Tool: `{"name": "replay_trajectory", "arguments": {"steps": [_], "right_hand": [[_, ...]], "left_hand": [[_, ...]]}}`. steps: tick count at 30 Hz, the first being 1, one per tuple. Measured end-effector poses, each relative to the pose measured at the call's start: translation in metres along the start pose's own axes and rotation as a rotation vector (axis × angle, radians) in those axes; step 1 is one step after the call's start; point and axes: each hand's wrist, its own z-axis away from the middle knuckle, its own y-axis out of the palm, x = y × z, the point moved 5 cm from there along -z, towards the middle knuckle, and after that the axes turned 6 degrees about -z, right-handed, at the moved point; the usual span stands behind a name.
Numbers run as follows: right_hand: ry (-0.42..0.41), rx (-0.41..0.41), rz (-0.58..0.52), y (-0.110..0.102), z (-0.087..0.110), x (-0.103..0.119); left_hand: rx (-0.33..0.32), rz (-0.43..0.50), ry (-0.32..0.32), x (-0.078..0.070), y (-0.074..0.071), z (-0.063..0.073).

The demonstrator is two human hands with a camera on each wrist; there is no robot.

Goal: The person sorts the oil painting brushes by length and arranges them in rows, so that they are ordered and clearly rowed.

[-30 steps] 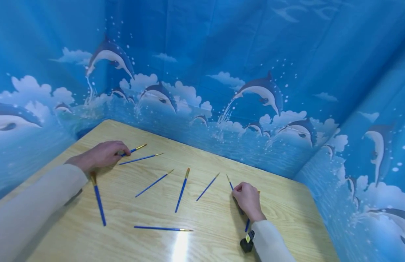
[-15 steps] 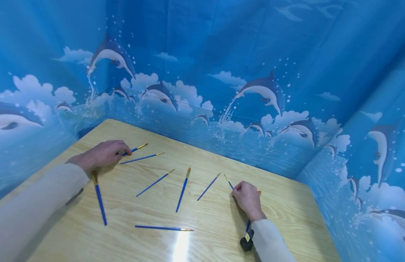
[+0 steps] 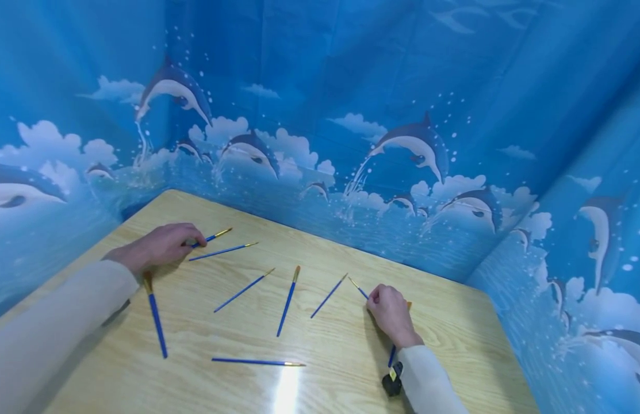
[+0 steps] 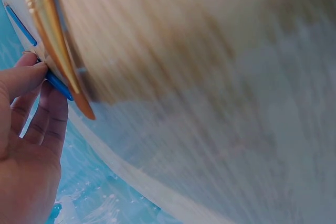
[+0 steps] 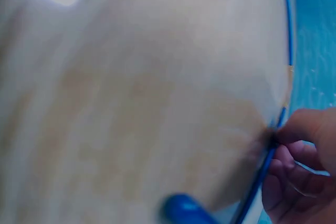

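Observation:
At the table's back left, my left hand pinches the handle of a blue paintbrush lying low over the wood. The left wrist view shows thumb and fingertips on that blue handle. On the right, my right hand pinches a thin blue paintbrush, its tip pointing back and left. In the right wrist view the thin handle runs between thumb and fingers. Another paintbrush lies partly hidden under the right hand. A thick paintbrush is beside my left forearm.
Between the hands lie several blue paintbrushes, among them a flat one, a slim one and a sideways one. One thin brush is close to my left hand. Dolphin-print curtains border the wooden table.
The thin brush in my right hand has swung so its tip points further left, near the tip of the slim brush. My left hand has stayed in place.

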Motion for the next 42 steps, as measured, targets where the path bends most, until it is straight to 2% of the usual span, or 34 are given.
{"name": "replay_trajectory", "arguments": {"steps": [3, 10, 15, 25, 31, 36, 42], "right_hand": [[-0.017, 0.01, -0.008, -0.003, 0.0, 0.001], [0.021, 0.019, -0.075, -0.004, 0.0, -0.005], [0.033, 0.003, -0.081, -0.003, 0.0, -0.006], [0.024, -0.002, -0.041, 0.0, 0.001, -0.005], [-0.027, -0.045, -0.074, -0.011, 0.003, -0.001], [0.007, -0.012, -0.183, -0.018, 0.002, -0.001], [0.112, 0.082, -0.46, -0.018, -0.001, -0.003]], "left_hand": [[0.001, 0.002, -0.004, -0.001, 0.0, 0.0], [0.005, -0.001, -0.004, 0.0, 0.0, 0.001], [-0.001, 0.004, -0.011, 0.001, 0.0, 0.0], [0.006, 0.012, -0.013, 0.003, 0.001, 0.0], [0.005, 0.013, -0.012, 0.001, -0.001, 0.0], [0.003, 0.005, -0.001, 0.001, -0.003, 0.0], [0.006, -0.005, 0.013, 0.001, -0.002, -0.001]]}}
